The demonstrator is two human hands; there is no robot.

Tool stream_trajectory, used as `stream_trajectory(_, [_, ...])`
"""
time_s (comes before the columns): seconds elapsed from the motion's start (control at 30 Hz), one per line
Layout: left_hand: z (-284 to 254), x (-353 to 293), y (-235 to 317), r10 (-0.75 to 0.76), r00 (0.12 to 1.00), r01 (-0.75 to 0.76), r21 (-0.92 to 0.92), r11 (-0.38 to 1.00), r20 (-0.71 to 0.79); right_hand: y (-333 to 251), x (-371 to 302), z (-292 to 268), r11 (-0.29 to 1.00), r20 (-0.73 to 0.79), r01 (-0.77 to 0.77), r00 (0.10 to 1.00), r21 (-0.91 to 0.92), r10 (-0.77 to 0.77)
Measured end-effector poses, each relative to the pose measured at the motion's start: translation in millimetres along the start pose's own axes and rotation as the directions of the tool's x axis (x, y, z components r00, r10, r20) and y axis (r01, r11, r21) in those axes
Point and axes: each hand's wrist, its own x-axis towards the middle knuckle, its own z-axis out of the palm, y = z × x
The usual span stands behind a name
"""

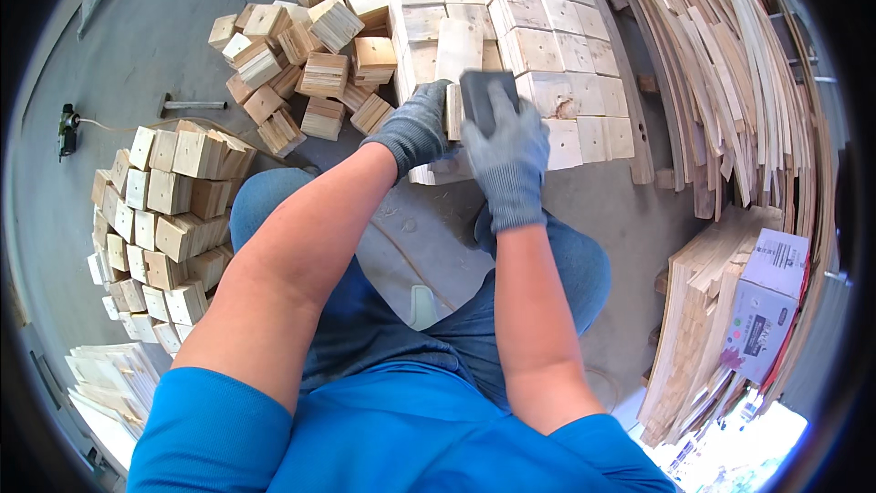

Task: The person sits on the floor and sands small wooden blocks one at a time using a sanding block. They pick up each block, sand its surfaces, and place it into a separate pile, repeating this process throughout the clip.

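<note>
My left hand (pixel 415 131), in a grey knit glove, is closed on a wooden block (pixel 453 113) at the near edge of the stacked blocks. Only a narrow strip of that block shows between my hands. My right hand (pixel 506 151), gloved the same way, grips a dark grey sanding block (pixel 488 91) from above, close against the wooden block's right side. Whether the two touch is hard to see. Just beyond them, a pale block (pixel 459 47) lies on top of the tight rows of blocks (pixel 538 46).
Loose wooden blocks (pixel 324 73) lie heaped at the far left. Another stack (pixel 151 219) stands left of my knee, near a hammer (pixel 193 105) and a green-black power tool (pixel 67 131). Long wood strips (pixel 721 64) and a printed carton (pixel 768 301) line the right.
</note>
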Motion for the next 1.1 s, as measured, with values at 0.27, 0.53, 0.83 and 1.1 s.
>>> stream_trajectory(0.27, [3.9, -0.1, 6.3, -0.013, 1.000, 0.015, 0.055, 0.998, -0.024, 34.0, -59.9, -6.2, 0.999, 0.019, -0.042, 0.999, -0.001, 0.042])
stream_trajectory(0.53, [11.0, 6.0, -4.2, 0.039, 0.999, -0.038, 0.030, 0.999, -0.014, 35.1, 76.1, -0.9, 0.996, 0.019, -0.090, 0.996, -0.002, 0.090])
stream_trajectory(0.83, [-0.9, 1.0, 3.1, -0.021, 0.999, 0.022, -0.031, 0.999, 0.027, 26.2, -35.3, 0.4, 1.000, -0.062, -0.006, 0.998, 0.019, 0.007])
stream_trajectory(1.1, [0.7, 4.9, 2.1, -0.013, 1.000, 0.014, -0.050, 0.999, 0.024, 25.7, -63.8, 2.2, 0.999, -0.069, 0.046, 0.997, 0.023, -0.044])
